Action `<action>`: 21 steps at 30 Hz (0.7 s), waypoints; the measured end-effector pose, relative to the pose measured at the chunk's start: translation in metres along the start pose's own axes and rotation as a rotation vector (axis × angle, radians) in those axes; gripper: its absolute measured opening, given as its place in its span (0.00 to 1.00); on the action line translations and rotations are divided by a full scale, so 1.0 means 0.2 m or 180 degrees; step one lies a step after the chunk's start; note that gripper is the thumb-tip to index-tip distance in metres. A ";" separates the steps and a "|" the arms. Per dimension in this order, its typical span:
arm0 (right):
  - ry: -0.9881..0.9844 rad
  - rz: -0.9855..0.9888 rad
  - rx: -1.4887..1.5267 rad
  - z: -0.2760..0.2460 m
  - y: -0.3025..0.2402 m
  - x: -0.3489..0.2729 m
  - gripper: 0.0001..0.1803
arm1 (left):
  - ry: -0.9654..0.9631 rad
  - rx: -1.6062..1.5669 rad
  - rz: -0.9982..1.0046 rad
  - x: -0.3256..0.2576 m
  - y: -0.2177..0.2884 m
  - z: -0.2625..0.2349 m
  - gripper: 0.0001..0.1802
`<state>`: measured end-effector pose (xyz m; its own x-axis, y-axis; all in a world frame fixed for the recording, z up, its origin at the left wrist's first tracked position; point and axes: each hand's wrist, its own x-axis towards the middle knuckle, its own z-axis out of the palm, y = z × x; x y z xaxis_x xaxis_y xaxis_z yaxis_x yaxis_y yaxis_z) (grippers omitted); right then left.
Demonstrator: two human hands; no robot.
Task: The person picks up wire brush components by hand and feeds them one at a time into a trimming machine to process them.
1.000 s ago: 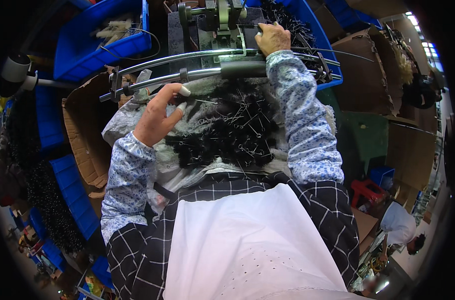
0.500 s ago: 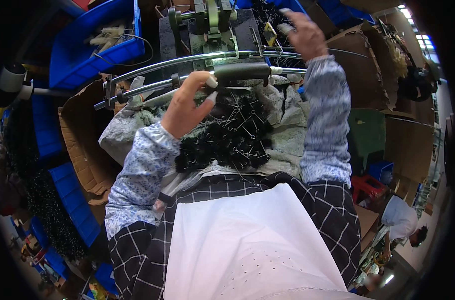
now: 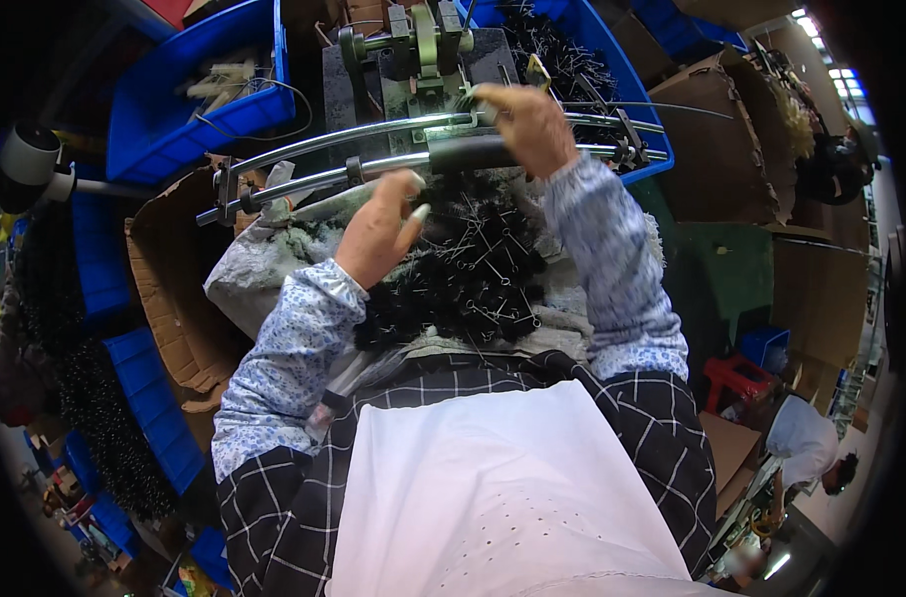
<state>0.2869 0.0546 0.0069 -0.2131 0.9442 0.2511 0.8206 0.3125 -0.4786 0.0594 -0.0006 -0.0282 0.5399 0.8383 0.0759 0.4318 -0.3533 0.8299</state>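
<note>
Blue plastic bins [image 3: 189, 104] are sitting beyond and to the left of both hands, with brown cardboard boxes [image 3: 169, 289] lying to the left of the left hand. Two curved metal rails [image 3: 323, 164] are running across just ahead of the left hand [image 3: 381, 227], whose grip is hanging half open, fingers loosely curled and holding nothing, right over a heap of black bristly wire pieces [image 3: 468, 274]. Past the rails, the right hand [image 3: 527, 124] is reaching up beside the small metal machine [image 3: 418, 50]; its grip is pinching closed, though on what I cannot tell.
</note>
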 end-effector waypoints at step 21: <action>0.0461 0.0370 -0.1514 0.25 0.27 0.22 0.12 | -0.1517 0.2458 0.0416 0.10 -0.13 0.17 0.17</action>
<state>0.2945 0.1183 -0.0505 -0.0580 0.9353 0.3491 0.9923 0.0924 -0.0829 0.0834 0.0108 -0.0679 0.7854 0.5726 -0.2352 0.6167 -0.7565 0.2175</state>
